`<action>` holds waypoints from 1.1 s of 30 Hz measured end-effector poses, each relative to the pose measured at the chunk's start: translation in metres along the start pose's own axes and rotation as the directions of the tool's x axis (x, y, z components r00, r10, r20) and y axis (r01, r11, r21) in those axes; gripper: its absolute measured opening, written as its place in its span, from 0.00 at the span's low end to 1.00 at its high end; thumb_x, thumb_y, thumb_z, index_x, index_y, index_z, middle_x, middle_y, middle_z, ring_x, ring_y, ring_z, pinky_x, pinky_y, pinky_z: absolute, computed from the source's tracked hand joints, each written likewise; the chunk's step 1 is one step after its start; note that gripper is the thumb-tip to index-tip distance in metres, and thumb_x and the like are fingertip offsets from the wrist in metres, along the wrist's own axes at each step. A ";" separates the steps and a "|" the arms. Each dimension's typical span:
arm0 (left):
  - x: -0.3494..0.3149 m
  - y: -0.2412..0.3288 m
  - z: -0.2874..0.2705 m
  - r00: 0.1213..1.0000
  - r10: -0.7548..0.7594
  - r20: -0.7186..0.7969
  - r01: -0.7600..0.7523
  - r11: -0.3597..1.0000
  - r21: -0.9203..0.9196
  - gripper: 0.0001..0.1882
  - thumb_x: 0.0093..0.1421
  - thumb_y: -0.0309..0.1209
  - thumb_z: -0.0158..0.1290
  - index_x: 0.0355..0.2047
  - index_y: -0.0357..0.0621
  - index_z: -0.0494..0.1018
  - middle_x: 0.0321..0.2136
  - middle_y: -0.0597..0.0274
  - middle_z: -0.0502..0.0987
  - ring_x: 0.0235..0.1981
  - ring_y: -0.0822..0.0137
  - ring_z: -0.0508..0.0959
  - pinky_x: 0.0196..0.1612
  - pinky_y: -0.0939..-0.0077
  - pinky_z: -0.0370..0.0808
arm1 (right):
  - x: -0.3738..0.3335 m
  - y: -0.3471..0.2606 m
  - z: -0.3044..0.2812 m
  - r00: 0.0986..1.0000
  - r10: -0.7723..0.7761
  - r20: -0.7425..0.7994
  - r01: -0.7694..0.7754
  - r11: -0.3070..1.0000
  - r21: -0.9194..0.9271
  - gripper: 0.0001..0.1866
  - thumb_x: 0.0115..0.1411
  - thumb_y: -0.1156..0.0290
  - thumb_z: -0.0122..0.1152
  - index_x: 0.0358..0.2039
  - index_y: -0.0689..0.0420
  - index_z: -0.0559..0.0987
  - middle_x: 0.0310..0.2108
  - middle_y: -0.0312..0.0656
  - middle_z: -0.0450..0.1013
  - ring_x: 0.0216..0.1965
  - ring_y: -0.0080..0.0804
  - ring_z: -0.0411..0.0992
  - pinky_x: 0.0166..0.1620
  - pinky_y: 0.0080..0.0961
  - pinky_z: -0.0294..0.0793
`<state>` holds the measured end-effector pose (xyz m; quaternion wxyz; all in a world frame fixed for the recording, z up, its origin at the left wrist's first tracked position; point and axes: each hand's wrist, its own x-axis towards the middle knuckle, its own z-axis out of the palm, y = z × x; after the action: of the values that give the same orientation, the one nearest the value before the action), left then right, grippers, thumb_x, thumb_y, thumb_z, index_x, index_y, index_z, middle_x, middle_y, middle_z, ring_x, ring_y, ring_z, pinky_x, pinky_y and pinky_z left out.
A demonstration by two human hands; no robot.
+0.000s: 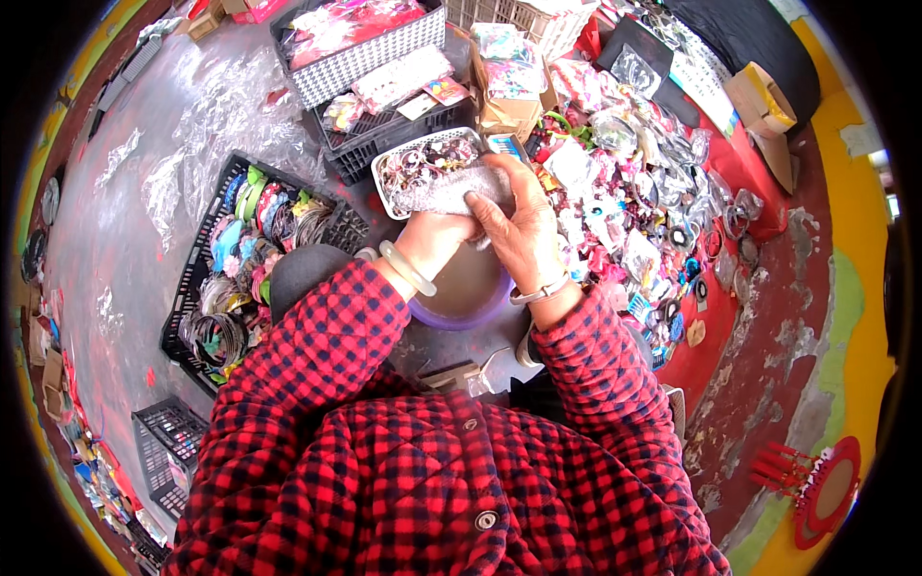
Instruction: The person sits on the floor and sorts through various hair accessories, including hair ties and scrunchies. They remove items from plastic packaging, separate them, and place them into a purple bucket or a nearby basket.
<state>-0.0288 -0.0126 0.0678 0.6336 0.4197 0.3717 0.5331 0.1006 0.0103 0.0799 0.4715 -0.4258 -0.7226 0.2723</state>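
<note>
since the white basket (381, 184) of trinkets (437, 156) overlaps the grey cloth (447, 195) in view, a loose fold could snag a piece; a slack hold could drop the cloth into the purple basin (451, 322). the left hand's (440, 235) fingers are hidden — i cannot tell how far they close — while the right hand (526, 226) grips the cloth, thumb on top.

A quilted red-and-black checked fabric jacket (423, 490) with round buttons (487, 520); a smooth, pale bangle (407, 269) on the left wrist (393, 276), a slim silvery bracelet (540, 293) on the right wrist (555, 306).
</note>
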 end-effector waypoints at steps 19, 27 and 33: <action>-0.004 -0.005 0.004 0.999 0.043 0.012 -0.043 0.999 0.022 0.20 0.50 0.17 0.51 0.45 0.36 0.67 0.34 0.66 0.72 0.33 0.76 0.72 0.36 0.81 0.71 | 0.000 0.012 0.017 0.864 0.504 -0.006 -0.388 0.673 0.629 0.14 0.63 0.69 0.44 0.45 0.59 0.71 0.31 0.32 0.69 0.29 0.16 0.65 0.31 0.13 0.66; 0.002 0.002 -0.004 0.999 -0.049 0.005 0.049 0.986 -0.157 0.18 0.52 0.21 0.52 0.45 0.40 0.68 0.33 0.70 0.73 0.29 0.79 0.70 0.33 0.85 0.67 | 0.014 0.031 -0.008 0.679 0.688 0.256 -0.441 0.104 0.891 0.15 0.61 0.65 0.45 0.44 0.59 0.71 0.38 0.43 0.73 0.39 0.37 0.72 0.44 0.37 0.71; 0.008 -0.007 -0.007 0.996 -0.001 -0.086 -0.014 0.983 -0.183 0.18 0.51 0.19 0.52 0.44 0.40 0.67 0.31 0.68 0.72 0.27 0.79 0.69 0.30 0.85 0.66 | 0.016 -0.006 -0.029 0.888 0.371 0.271 -0.403 0.347 0.847 0.21 0.62 0.63 0.43 0.52 0.62 0.65 0.50 0.48 0.65 0.50 0.39 0.66 0.54 0.36 0.64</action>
<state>-0.0317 -0.0043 0.0581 0.6513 0.3376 0.3465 0.5846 0.1217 0.0216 0.1033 0.5332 -0.2700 -0.3580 0.7174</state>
